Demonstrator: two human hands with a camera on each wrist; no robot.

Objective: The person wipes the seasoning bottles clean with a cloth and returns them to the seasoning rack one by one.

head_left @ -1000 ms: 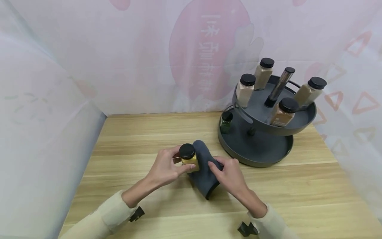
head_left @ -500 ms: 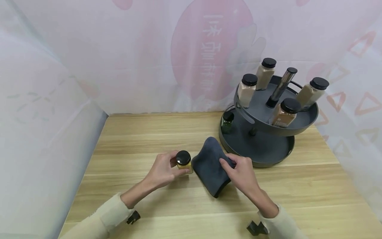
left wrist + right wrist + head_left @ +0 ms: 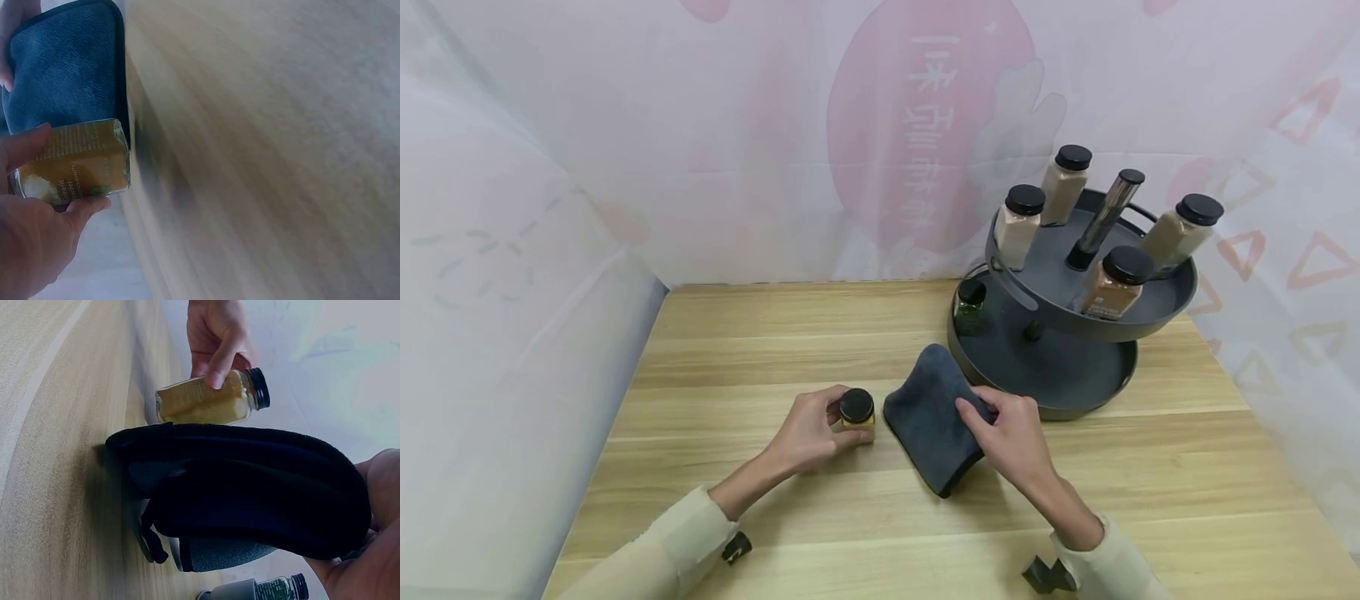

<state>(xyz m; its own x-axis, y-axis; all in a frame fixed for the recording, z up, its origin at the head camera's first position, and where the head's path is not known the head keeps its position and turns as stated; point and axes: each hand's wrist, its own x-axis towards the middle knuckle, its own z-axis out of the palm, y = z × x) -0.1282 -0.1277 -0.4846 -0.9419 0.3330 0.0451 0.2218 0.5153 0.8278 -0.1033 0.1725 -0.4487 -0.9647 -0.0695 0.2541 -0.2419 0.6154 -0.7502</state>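
Observation:
My left hand (image 3: 808,431) holds a small square glass spice jar (image 3: 857,410) upright between thumb and fingers. Its lid is black, its contents yellow-brown, and the label (image 3: 75,165) reads partly "meric powder". In the right wrist view the base of the jar is close over the table. To its right, my right hand (image 3: 1017,429) pinches a dark blue-grey cloth (image 3: 934,421) by its right edge. The cloth hangs folded, its lower corner near the tabletop. In the head view a narrow gap separates jar and cloth.
A two-tier dark grey rotating rack (image 3: 1045,387) stands at the back right of the wooden table (image 3: 760,333). Several black-lidded spice jars, one with brown powder (image 3: 1112,292), stand on its upper tray. A green-filled jar (image 3: 968,308) is on the lower tray. White printed sheeting (image 3: 737,167) encloses the table.
The jar has moved left and down, away from the cloth, in my left hand. My right hand has drawn the cloth to the right, where it now hangs more spread out.

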